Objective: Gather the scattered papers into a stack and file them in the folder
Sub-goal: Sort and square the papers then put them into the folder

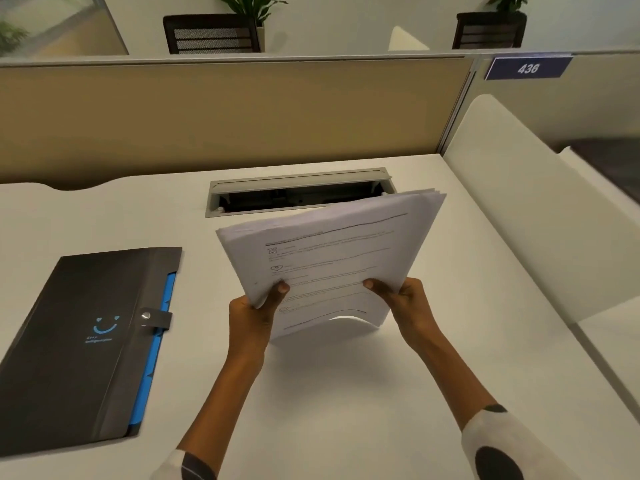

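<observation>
A stack of white printed papers (332,251) stands tilted on its lower edge on the white desk (346,393), leaning away from me. My left hand (254,311) grips the stack's lower left side, thumb on the front sheet. My right hand (405,301) grips the lower right side the same way. The bottom edge bows up in the middle. A black folder (83,348) with a blue inner edge and a snap strap lies closed and flat on the desk to the left, apart from the papers.
A grey cable tray (298,190) with an open slot sits in the desk just behind the papers. A tan partition (207,116) runs along the back. A white divider (526,202) bounds the right side. Chairs and plants stand beyond the partition.
</observation>
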### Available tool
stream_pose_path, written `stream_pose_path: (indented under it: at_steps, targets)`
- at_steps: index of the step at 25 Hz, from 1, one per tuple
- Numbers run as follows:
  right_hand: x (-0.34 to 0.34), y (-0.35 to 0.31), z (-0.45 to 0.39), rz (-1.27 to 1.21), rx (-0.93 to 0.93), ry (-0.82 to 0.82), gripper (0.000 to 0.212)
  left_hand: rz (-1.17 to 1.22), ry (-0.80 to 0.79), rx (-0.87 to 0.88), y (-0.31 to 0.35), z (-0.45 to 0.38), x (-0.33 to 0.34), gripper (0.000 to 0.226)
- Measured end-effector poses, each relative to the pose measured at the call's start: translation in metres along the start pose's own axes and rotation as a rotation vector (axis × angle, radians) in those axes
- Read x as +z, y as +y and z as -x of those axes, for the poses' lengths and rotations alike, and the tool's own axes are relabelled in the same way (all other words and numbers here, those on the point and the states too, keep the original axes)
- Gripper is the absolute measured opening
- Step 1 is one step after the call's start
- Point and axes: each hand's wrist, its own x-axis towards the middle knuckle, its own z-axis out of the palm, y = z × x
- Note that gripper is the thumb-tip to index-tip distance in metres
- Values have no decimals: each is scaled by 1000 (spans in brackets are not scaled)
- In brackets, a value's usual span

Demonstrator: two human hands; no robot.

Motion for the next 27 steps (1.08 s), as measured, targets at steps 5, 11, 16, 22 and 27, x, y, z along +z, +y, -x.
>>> stream_pose_path:
  at_steps: [5,11,16,22,27]
  targets:
    - [-4,4,1,-17,4,15,8,-17,112,228,50,8,15,64]
    - [-5,1,6,8,-26,7,14,12,262,264,85,12,28,31]
    - [2,-42,19,-85,-129,10,65,4,319,284,85,14,32,38]
    - [7,-122,26,-224,-308,195,54,25,349,319,84,16,34,39]
    - [6,-115,16,-203,-224,206,33,20,366,349,80,15,32,42]
